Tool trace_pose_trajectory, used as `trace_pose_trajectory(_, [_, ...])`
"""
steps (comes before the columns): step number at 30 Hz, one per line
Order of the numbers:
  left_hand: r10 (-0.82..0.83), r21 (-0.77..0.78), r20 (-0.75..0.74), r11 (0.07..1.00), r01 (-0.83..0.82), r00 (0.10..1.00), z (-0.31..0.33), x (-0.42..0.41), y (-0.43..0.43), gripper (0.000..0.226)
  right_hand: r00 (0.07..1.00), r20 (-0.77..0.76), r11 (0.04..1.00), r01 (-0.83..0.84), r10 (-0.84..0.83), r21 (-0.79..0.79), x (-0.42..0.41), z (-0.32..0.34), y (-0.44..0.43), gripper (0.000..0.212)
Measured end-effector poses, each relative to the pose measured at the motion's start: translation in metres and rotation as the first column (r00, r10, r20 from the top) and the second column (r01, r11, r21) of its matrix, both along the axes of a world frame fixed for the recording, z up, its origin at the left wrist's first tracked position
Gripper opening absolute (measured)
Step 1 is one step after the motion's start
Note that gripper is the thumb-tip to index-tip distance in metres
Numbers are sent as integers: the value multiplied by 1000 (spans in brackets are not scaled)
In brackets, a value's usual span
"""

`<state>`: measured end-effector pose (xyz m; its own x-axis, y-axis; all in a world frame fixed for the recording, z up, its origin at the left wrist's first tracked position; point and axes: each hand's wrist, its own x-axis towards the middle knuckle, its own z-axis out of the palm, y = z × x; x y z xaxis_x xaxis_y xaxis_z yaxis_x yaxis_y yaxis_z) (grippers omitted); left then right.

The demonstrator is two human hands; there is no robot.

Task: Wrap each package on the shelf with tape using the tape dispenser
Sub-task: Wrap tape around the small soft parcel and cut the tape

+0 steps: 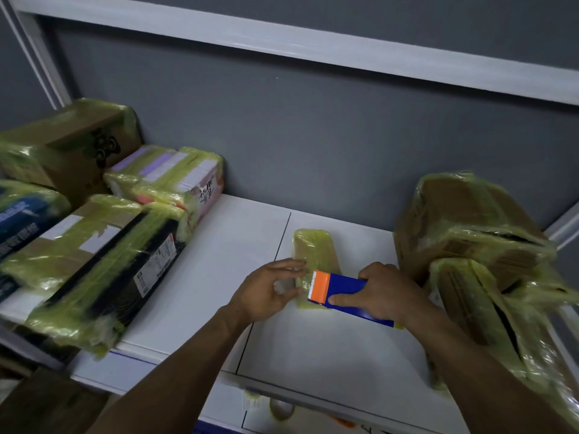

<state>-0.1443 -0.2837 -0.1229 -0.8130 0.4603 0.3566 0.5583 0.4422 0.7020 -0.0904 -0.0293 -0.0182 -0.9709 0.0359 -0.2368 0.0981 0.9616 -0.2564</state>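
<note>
Packages point(315, 252) number seven; right hand point(383, 292) grips the one tape dispenser point(346, 289).

Small flat package point(315, 250), brown under yellowish tape, lies mid-shelf point(219, 277), long axis front to back. Tape dispenser point(347, 291), blue body, orange serrated head, lies across package's near end, gripped by right hand point(385, 292). Left stack point(94, 245) and right pile point(470, 227) of packages already tape-wrapped, at shelf ends

Grey wall point(313, 136) — white crossbar point(282, 45) above.
</note>
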Motion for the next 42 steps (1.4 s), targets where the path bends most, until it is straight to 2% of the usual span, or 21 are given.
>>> trace_pose_trajectory(4, [-3,-1,-6,1000,3,1000,-5,-3,2,64,1000,-24,1000,8,-8,-26,4,0,2,68])
trace_pose_trajectory(8, [21,121,7,992,-22,1000,-12,-7,4,51,998,-58,999,-19,17,-43,6,1,1,67])
trace_pose_trajectory(11, [39,69,-18,997,-38,999,-11,-7,8,54,998,-59,998,-25,22,-52,6,5,4,67])
trace_pose_trajectory(16, [56,-69,-249,995,-75,967,-4,-5,10,61,999,-39,997,-40,37,-70,10,12,10,64])
trace_pose_trajectory(20, [104,-35,-217,993,-114,971,-8,-2,7,54,997,-70,999,-39,40,20,9,25,19,68])
trace_pose_trajectory(24, [42,-128,-217,989,-71,975,-7,5,14,51,998,-63,997,-24,29,77,8,22,21,71])
trace_pose_trajectory(27, [20,-76,-92,997,-27,996,-11,11,15,58,999,-42,999,-6,8,50,5,17,24,71])
trace_pose_trajectory(31, [-2,85,-30,996,5,1000,-22,21,18,49,1000,-21,1000,-4,4,25,5,14,22,68])
trace_pose_trajectory(35, [-3,234,169,972,-37,986,-27,22,28,47,1000,-21,1000,2,-2,2,7,13,21,66])
trace_pose_trajectory(38, [-48,347,209,937,-28,977,-33,21,36,35,1000,-5,1000,10,-10,-15,8,12,22,66])
trace_pose_trajectory(42, [-58,399,270,915,-57,961,-33,19,40,29,999,-1,992,42,-42,-121,12,6,25,61])
